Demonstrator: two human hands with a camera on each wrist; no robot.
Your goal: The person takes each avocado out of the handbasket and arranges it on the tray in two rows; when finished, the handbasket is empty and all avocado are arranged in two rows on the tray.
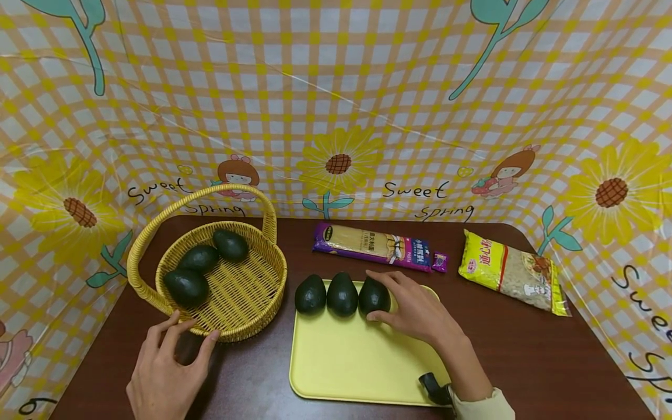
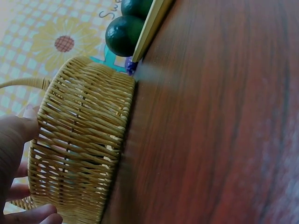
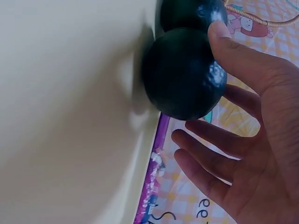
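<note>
My right hand [image 1: 415, 306] reaches around the rightmost dark green avocado [image 1: 374, 297], thumb and index finger at its two ends. In the right wrist view the thumb lies against the avocado [image 3: 184, 77], while the other fingers spread loosely beside it. Two more avocados, a middle one [image 1: 342, 295] and a left one [image 1: 311, 295], stand in a row with it along the far edge of a yellow tray [image 1: 362, 367]. My left hand [image 1: 170, 367] touches the near rim of a yellow wicker basket [image 1: 257, 324] with spread fingertips. Three avocados [image 1: 186, 288] lie in the basket's left part.
Behind the tray lies a purple pasta packet [image 1: 367, 245], with a small purple wrapper [image 1: 440, 262] at its end. A yellow noodle bag [image 1: 511, 273] lies at the right. The basket's tall handle [image 1: 157, 221] arches up. A patterned cloth [image 1: 336, 105] encloses the brown table [image 1: 535, 361].
</note>
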